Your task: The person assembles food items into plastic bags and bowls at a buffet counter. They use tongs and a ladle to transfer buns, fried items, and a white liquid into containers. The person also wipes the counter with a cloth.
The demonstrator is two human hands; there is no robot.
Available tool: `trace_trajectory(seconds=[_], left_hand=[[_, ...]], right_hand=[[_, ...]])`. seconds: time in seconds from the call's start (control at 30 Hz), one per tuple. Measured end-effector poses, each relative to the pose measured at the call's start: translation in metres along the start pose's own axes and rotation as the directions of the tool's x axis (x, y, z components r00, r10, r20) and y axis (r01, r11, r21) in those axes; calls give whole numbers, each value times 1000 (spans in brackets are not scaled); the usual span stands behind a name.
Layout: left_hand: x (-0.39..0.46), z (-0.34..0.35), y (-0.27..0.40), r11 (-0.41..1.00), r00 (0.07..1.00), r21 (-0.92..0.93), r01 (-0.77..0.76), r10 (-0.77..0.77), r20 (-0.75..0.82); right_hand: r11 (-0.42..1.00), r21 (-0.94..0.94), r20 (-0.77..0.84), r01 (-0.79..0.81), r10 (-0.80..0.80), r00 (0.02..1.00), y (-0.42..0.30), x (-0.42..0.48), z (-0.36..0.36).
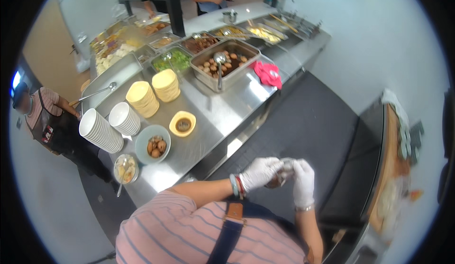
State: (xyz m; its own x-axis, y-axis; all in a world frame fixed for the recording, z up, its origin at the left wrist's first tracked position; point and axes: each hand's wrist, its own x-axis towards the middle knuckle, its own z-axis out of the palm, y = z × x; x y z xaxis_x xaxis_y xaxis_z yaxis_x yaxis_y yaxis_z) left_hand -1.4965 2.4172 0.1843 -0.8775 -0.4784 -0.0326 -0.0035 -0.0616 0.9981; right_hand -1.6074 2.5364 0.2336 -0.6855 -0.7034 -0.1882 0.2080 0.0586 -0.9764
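My left hand [261, 174], in a white glove, and my gloved right hand [304, 182] meet over the dark floor in front of me. Between their fingers is a small clear plastic bag [275, 181] with something brown inside. On the steel counter to the left stand a pale blue bowl [142, 150] of brown eggs and a yellow bowl [173, 126] with dark liquid. Further back, a deep steel pan [213, 82] holds brown eggs in dark broth with a ladle [219, 58] in it.
Stacked white bowls [101, 132] and yellow bowls [144, 100] line the counter, near a glass bowl [126, 169] with a spoon. A pink cloth [268, 75] lies at the counter edge. A co-worker in an apron [57, 129] stands at left; a wooden-topped counter [385, 164] is at right.
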Motion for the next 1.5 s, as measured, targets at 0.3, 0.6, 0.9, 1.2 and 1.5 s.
trace_trajectory(seconds=[0.3,0.6,0.9,1.2,1.5], left_hand=[[182,-2,44,964,998,-262,41,-28,54],[338,-48,38,982,948,-70,-176,150,-282],[477,-80,19,978,867,-210,7,-111,-486],[585,-120,-47,953,795,-293,-80,-116,-596],[635,-163,-47,965,716,-256,58,-219,-663]], right_hand=[[986,-98,11,135,-135,991,-3,174,-35],[977,-180,259,119,-70,963,-36,389,-38],[988,-70,521,140,-83,850,-35,602,-10],[973,-118,581,-196,228,781,-21,730,22],[760,-85,761,-644,467,451,-10,812,36]])
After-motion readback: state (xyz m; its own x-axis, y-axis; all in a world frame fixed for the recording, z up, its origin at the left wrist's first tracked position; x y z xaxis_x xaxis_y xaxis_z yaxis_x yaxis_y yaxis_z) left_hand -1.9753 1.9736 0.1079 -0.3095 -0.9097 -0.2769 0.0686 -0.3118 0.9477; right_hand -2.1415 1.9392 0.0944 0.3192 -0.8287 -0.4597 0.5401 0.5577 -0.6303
